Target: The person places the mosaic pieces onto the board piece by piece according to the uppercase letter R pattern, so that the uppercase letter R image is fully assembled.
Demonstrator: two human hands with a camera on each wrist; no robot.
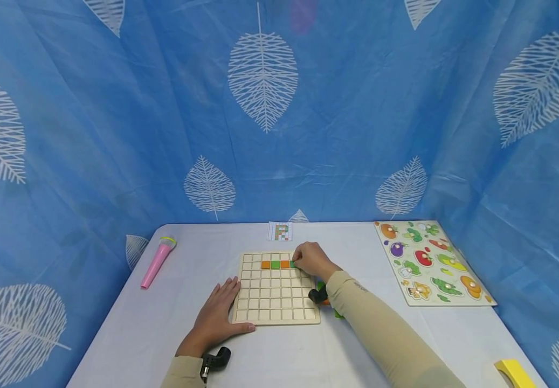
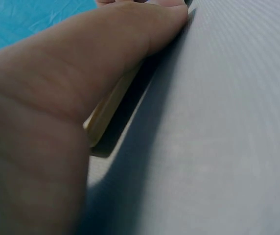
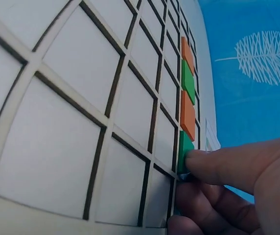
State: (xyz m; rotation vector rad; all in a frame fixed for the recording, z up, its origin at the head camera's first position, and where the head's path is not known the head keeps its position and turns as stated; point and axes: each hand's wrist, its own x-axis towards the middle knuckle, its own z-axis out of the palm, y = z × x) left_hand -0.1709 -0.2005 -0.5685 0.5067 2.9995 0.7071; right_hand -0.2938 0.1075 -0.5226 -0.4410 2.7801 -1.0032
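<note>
A wooden grid board (image 1: 276, 315) lies flat on the table. In its second row from the back, an orange tile (image 1: 266, 265), a green tile (image 1: 275, 265) and another orange tile (image 1: 285, 264) sit side by side. At the right end of this row, my right hand (image 1: 314, 260) pinches a second green tile (image 3: 184, 152); in the right wrist view the thumb covers part of it. My left hand (image 1: 217, 312) rests at the board's front left corner, fingers straight along the left side and thumb along the front edge.
Loose green and orange tiles (image 1: 339, 314) lie right of the board, partly under my right forearm. A pattern card (image 1: 280, 231) is behind the board. A pink toy microphone (image 1: 155, 267) lies left, a vegetable puzzle (image 1: 427, 264) right, and a yellow block (image 1: 517, 373) near the front right.
</note>
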